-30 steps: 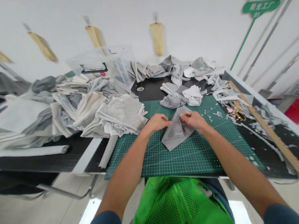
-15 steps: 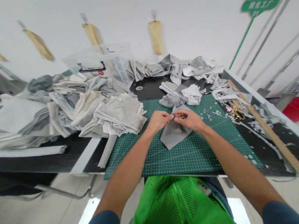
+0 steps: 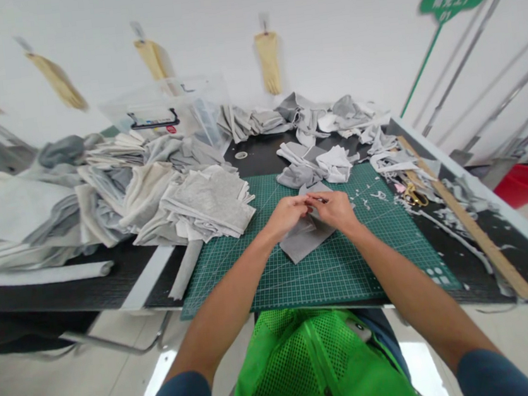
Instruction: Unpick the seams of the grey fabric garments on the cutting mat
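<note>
A piece of grey cloth point(image 3: 304, 241) lies on the green cutting mat point(image 3: 331, 285), one corner pointing toward me. Over its upper part my left hand point(image 3: 290, 213) is closed, thumb and fingers pinching the cloth. My right hand point(image 3: 336, 209) meets it fingertip to fingertip, also closed. Something small and dark shows at the right fingers, too hidden to name. Just beyond the hands sits a small heap of grey and white cloth pieces point(image 3: 314, 162). White scraps point(image 3: 378, 196) are scattered on the mat to the right.
Stacked grey cloths point(image 3: 207, 201) cover the table's left side, before a clear plastic box point(image 3: 205, 96). On the right lie gold-handled scissors point(image 3: 414, 195), a long wooden ruler point(image 3: 477, 231) and cloth strips. A tape roll point(image 3: 241, 155) is at the back; a red bucket point(image 3: 527, 184) stands beyond the table.
My hands have drawn closer together, and their fingertips now meet over the cloth. The dark item at the right fingers is more covered. The view has shifted slightly.
</note>
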### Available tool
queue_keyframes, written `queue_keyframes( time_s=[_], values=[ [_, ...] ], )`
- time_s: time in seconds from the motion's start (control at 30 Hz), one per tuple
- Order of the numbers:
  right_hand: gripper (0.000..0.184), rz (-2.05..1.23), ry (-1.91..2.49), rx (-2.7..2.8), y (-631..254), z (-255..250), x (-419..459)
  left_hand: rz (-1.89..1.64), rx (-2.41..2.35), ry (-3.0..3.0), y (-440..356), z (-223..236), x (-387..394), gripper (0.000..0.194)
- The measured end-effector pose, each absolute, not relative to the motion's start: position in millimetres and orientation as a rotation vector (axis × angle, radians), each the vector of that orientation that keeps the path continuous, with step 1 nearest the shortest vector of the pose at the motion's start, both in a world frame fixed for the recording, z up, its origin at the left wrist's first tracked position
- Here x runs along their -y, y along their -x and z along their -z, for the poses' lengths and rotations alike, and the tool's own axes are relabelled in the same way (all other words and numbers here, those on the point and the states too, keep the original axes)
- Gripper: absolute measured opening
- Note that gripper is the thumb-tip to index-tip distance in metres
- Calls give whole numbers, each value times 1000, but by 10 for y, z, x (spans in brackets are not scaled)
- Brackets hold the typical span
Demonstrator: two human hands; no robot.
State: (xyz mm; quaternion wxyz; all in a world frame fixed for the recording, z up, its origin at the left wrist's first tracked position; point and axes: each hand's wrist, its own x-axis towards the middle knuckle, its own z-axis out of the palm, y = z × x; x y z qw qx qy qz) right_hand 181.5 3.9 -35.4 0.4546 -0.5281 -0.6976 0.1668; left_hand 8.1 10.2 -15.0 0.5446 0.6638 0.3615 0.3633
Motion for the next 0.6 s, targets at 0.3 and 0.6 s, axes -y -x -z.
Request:
queue_keyframes(
  time_s=[0.3,0.6],
  values=[
    [44,-41,1839,1554,-2351,175,-108,-921,-1267,-2083,113,234,-146,29],
    [32,-146,1588,1841,-2221,242,-103,-916,-1271,-1961,137,293,-202,23]
  ],
)
